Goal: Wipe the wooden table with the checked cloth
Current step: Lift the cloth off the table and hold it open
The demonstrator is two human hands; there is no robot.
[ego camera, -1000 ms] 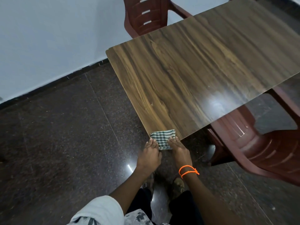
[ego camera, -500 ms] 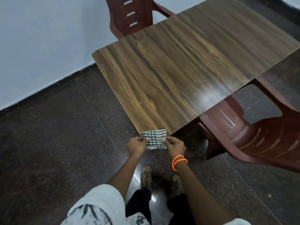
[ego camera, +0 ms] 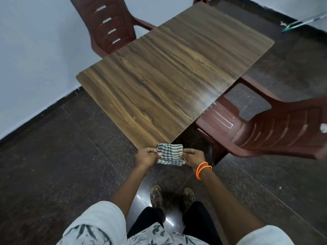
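A: Where are the 2 hands?

B: Both are out in front of the person, just off the near corner of the wooden table (ego camera: 169,71). The left hand (ego camera: 146,156) pinches the left edge of the checked cloth (ego camera: 170,153), thumb on top and fingers curled beneath. The right hand (ego camera: 192,156) grips the right edge the same way. They sit apart, with the cloth stretched between them.

A: And the cloth itself?

B: It is folded into a small rectangle. Its far edge lies at the table's near corner; whether it touches the wood I cannot tell. The rest of it hangs over the dark floor (ego camera: 53,165).

A: Anything on the wrists?

B: An orange band (ego camera: 203,169) loops twice around the right wrist.

A: What lies around the table?

B: 2 maroon plastic chairs. 1 chair (ego camera: 109,25) stands at the far left edge, against the pale wall (ego camera: 35,50). The other chair (ego camera: 276,131) is at the right edge, its seat partly under the tabletop. Below the hands, 2 sandalled feet (ego camera: 172,196) stand on the floor, and pale patterned sleeves (ego camera: 99,225) frame the bottom of the view.
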